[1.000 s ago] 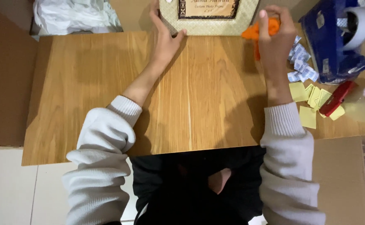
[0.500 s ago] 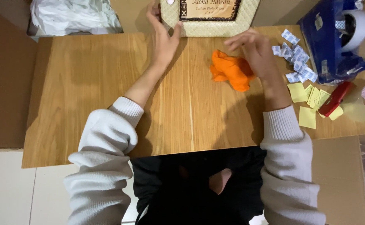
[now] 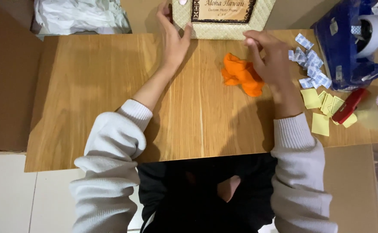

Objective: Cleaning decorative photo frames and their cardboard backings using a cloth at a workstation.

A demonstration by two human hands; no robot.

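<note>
A broad wooden worktop (image 3: 111, 95) fills the view, cardboard flaps at its edges and a crumpled white plastic bag (image 3: 81, 17) off the far left corner. At the far right sits a blue tape dispenser (image 3: 348, 47) with its white roll. At the far edge lies a cream woven picture frame (image 3: 223, 21), and the left hand (image 3: 171, 36) is on its lower left corner, fingers loosely spread, thumb on the frame's lower border. In the middle lies a crumpled orange cloth (image 3: 240, 75); the right hand (image 3: 268, 58) is just over its right side, fingers curled and bunched, gripping nothing I can make out. Further right lie a red tool (image 3: 348, 105), yellow paper squares (image 3: 320, 108) and small blue-and-white packets (image 3: 309, 64).
</note>
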